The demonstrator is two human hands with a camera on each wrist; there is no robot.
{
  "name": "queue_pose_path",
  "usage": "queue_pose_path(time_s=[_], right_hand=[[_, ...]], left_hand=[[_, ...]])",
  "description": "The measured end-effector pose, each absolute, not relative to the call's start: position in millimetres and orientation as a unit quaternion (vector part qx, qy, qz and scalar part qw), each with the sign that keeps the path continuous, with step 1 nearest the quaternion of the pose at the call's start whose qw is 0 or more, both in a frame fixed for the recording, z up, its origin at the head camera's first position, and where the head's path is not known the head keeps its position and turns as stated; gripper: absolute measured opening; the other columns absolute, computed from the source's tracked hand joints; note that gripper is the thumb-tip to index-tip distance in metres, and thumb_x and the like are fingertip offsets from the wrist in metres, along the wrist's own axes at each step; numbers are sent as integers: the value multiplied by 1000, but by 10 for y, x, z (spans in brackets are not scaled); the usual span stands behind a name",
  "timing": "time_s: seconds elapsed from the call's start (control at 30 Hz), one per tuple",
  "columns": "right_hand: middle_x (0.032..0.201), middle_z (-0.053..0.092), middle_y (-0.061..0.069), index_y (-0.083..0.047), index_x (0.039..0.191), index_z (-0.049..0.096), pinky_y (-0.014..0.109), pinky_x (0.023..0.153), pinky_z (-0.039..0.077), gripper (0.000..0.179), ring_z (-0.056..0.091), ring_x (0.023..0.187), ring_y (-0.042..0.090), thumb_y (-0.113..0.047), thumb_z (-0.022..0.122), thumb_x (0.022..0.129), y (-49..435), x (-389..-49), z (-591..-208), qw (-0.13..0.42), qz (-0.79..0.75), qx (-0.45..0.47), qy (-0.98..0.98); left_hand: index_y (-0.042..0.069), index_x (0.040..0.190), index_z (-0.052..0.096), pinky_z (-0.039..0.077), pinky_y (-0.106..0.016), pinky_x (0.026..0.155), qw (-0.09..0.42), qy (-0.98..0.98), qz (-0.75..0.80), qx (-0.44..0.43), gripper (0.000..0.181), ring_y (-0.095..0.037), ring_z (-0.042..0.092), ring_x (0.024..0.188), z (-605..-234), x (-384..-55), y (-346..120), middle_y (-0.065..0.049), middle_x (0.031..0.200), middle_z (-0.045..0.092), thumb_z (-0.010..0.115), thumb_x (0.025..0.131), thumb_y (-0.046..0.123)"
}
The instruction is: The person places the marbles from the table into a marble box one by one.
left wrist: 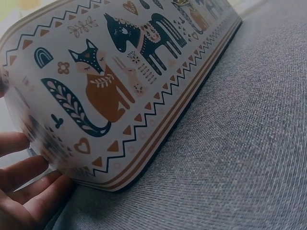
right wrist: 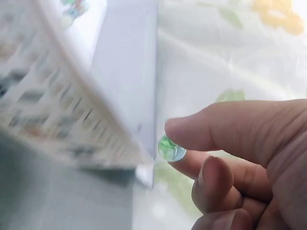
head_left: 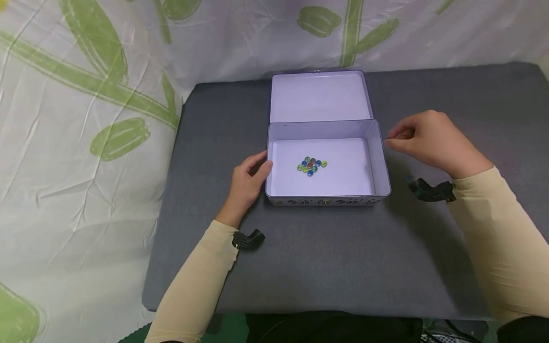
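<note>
A lidded tin box (head_left: 326, 201) stands on the grey table with its hinged lid (head_left: 319, 97) swung back. On its white floor lies a loose cluster of several small glass marbles (head_left: 310, 166), blue, green, yellow and reddish. My left hand (head_left: 246, 183) holds the box's left wall, thumb at the rim and fingers against the outer side. Beyond the right wall, my right hand (head_left: 437, 140) is raised above the table. It pinches a clear green marble (right wrist: 171, 148) between thumb and index finger, outside the box.
The grey cloth-covered table (head_left: 334, 267) stretches around the box. A white curtain (head_left: 240, 43) with green leaf prints hangs behind and at the left. Black wrist cameras, such as the one on the right wrist (head_left: 431, 190), jut from both arms.
</note>
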State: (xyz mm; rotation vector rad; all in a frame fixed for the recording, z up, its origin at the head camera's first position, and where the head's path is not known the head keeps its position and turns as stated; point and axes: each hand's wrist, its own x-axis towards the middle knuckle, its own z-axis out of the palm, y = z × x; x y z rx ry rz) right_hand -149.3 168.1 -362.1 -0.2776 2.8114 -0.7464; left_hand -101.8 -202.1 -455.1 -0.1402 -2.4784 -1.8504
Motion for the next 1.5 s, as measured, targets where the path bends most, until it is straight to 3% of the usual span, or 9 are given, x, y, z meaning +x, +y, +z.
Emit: queue_pose_path(time_s=[0.33, 0.57, 0.83, 1.13, 1.3, 1.5], right_hand=[[71, 61, 4, -9, 95, 75, 32, 57, 39, 20, 48, 61, 18, -26, 72, 87, 1079, -1667, -3518, 124, -244, -173, 946], [69, 58, 4, -11, 89, 75, 33, 58, 40, 12, 47, 63, 18, -21, 75, 85, 810, -1799, -3669, 163, -242, -222, 930], [67, 51, 2, -11, 84, 72, 31, 59, 36, 3, 44, 63, 15, -13, 74, 82, 653, -1922, -3937, 222, -223, -290, 904], [67, 54, 1, -10, 83, 73, 30, 60, 37, 7, 46, 66, 16, -5, 71, 78, 614, -1929, -4142, 254, -189, -309, 897], [67, 53, 1, -10, 84, 73, 30, 60, 37, 6, 46, 66, 17, -6, 73, 79, 605, -1921, -4176, 258, -179, -314, 896], [65, 52, 0, -10, 84, 73, 31, 61, 36, 7, 46, 66, 16, -6, 73, 79, 624, -1911, -4177, 254, -177, -318, 896]], left_hand=[[-6, 131, 57, 44, -44, 100, 18, -799, -600, -42, 42, -31, 56, 116, -4637, -1071, -2051, -23, 128, 60, 63, 95, 13], [2, 132, 60, 45, -42, 99, 23, -795, -604, -45, 43, -25, 57, 115, -4911, -1179, -2086, -15, 127, 62, 66, 94, 21], [6, 132, 61, 46, -41, 99, 23, -799, -598, -48, 46, -21, 57, 115, -4898, -1156, -2038, -11, 128, 62, 66, 93, 31], [3, 132, 61, 44, -41, 100, 18, -799, -599, -45, 44, -24, 56, 117, -4846, -1144, -1984, -15, 128, 61, 66, 94, 23], [-3, 132, 58, 43, -44, 102, 18, -798, -601, -47, 43, -30, 56, 119, -4819, -1137, -1960, -21, 129, 59, 65, 94, 15], [1, 131, 61, 45, -42, 99, 25, -800, -597, -58, 46, -24, 58, 114, -4835, -1127, -1954, -15, 126, 62, 67, 94, 26]])
